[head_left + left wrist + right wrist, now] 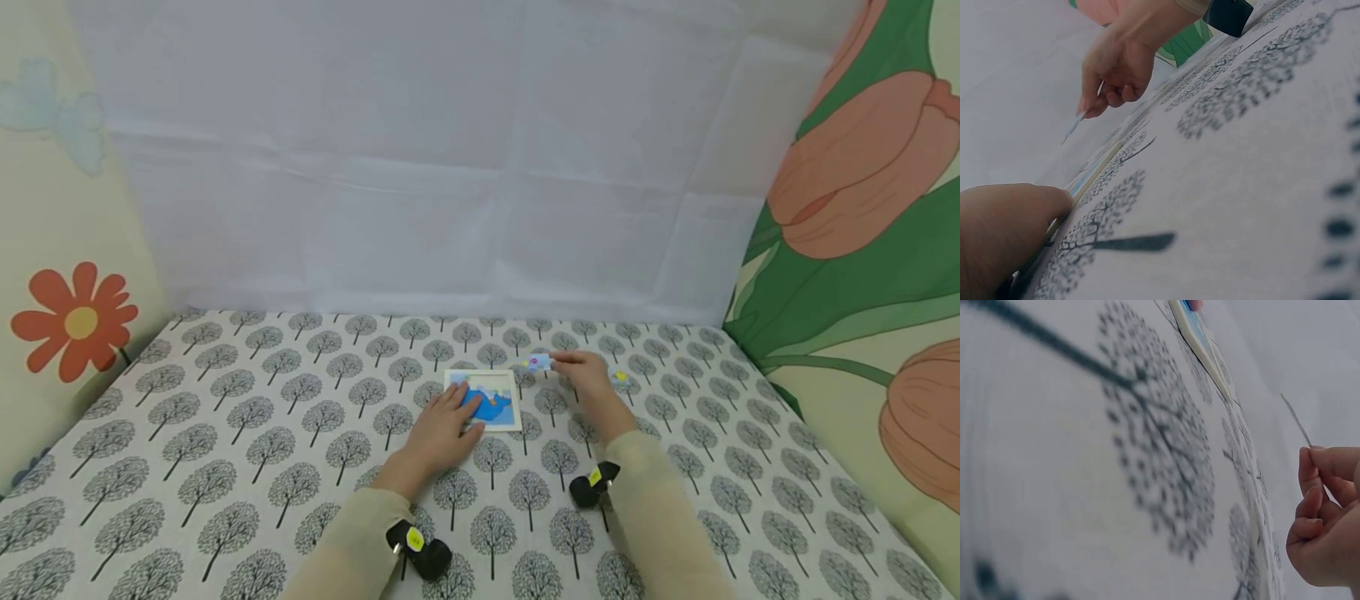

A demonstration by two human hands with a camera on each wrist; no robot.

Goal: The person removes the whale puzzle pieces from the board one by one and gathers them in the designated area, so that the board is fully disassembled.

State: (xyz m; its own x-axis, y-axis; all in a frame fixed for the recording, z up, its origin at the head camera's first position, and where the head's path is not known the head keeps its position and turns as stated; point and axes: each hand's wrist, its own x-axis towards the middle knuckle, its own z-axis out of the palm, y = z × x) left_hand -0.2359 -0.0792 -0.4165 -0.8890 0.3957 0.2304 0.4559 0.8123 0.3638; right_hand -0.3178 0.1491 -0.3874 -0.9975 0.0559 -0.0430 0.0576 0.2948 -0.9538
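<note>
A white-framed jigsaw puzzle board (491, 406) with a blue whale picture lies on the tabletop, its left part hidden under fingers. My left hand (448, 425) rests on it, fingers spread over the picture; in the left wrist view the thumb (1047, 203) touches the frame's edge. Just to the right of the board, my right hand (588, 379) pinches a light-blue puzzle piece (538, 362) with a small pink mark. Seen edge-on in the right wrist view, the thin piece (1296, 419) is held between thumb and fingertips, raised off the cloth.
Another small piece with a yellow shape (620, 378) lies to the right of my right hand. The tabletop wears a white cloth printed with trees (324, 417). Behind it hangs a white sheet (420, 167), with flower-patterned walls at both sides.
</note>
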